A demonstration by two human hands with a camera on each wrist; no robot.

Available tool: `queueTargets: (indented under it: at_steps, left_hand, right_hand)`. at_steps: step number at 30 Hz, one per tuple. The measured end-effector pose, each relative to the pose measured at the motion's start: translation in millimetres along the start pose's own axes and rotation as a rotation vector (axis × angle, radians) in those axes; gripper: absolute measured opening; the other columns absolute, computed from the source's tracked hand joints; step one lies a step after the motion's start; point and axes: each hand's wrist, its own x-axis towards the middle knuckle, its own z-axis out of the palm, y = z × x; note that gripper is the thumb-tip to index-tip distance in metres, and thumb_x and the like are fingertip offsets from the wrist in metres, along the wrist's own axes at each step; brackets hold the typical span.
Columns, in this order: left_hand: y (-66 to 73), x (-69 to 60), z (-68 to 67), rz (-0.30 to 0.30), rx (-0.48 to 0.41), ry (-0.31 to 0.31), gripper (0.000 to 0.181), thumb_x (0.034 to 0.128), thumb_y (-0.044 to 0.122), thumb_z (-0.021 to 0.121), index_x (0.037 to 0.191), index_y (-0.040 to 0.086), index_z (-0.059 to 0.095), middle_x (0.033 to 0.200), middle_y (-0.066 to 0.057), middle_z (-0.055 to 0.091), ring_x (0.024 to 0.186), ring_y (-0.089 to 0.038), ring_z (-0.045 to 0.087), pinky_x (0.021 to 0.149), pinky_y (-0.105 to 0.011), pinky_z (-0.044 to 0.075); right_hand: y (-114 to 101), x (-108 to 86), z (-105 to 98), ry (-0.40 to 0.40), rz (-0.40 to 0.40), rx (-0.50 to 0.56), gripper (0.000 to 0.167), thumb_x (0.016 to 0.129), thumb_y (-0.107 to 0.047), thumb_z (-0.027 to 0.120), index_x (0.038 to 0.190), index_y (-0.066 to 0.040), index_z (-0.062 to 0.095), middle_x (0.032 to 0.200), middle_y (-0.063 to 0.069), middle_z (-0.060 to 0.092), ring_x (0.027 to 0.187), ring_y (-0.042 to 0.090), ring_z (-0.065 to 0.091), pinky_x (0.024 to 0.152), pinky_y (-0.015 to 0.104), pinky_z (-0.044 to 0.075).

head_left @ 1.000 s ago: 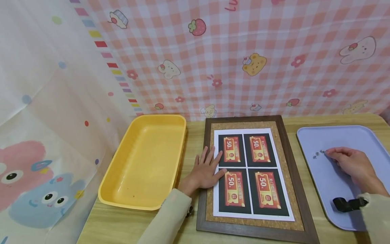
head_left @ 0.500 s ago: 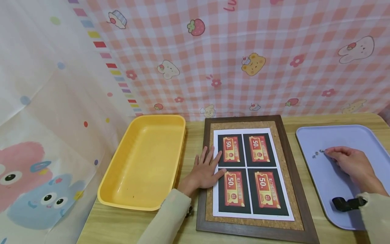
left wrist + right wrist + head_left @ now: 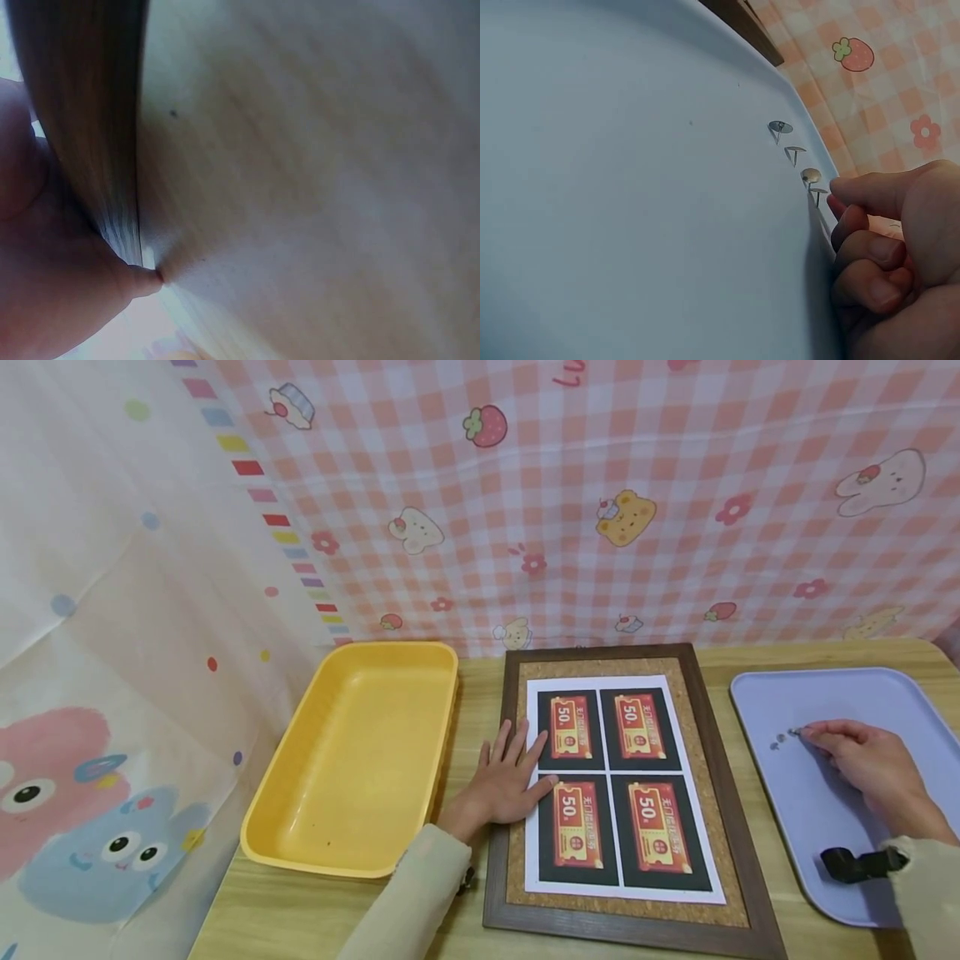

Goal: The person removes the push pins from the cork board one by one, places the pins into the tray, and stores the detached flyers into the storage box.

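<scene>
My left hand [image 3: 504, 783] lies spread, resting on the left side of a brown-framed cork board [image 3: 716, 827] and the edge of a white sheet [image 3: 609, 772]. Four-panel printing on the sheet shows red coupons on black. Over the lavender tray [image 3: 847, 689], my right hand [image 3: 873, 768] has its fingers curled. Its thumb and index finger pinch the edge of a thumbtack [image 3: 819, 193]. Beside it on the tray, in a short row, lie more silver thumbtacks, one [image 3: 780, 127] being the farthest from the fingers. The left wrist view shows only part of that hand beside the frame's edge.
A yellow basin [image 3: 360, 760] stands left of the board on the wooden table [image 3: 262, 910]. Behind the table hangs a pink checked cloth [image 3: 555, 468], and a white patterned cloth [image 3: 135, 635] hangs at the left. A black wrist camera [image 3: 858, 865] sits above the tray.
</scene>
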Motion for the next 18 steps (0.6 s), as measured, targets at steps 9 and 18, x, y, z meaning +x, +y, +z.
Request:
queueTargets:
  at_steps: [9, 18]
  left_hand:
    - [1.5, -0.1, -0.9, 0.006, -0.004, 0.002, 0.072, 0.1021, 0.06, 0.027, 0.161, 0.027, 0.002, 0.167, -0.002, -0.013, 0.151, -0.026, -0.02, 0.12, -0.057, -0.001]
    - [0.9, -1.6, -2.1, 0.0, -0.005, -0.005, 0.072, 0.1021, 0.061, 0.027, 0.161, 0.027, 0.002, 0.167, -0.002, -0.014, 0.151, -0.026, -0.02, 0.12, -0.057, -0.001]
  right_hand:
    - [0, -4.8, -8, -0.026, -0.037, 0.116, 0.018, 0.101, -0.035, 0.052, 0.1, -0.022, 0.064, 0.075, -0.032, 0.05, 0.069, 0.005, 0.046, 0.057, 0.026, 0.042]
    - [-11, -12.2, -6, -0.03, -0.073, 0.154, 0.011, 0.099, -0.037, 0.056, 0.099, -0.026, 0.056, 0.07, -0.026, 0.054, 0.062, 0.004, 0.048, 0.053, 0.025, 0.043]
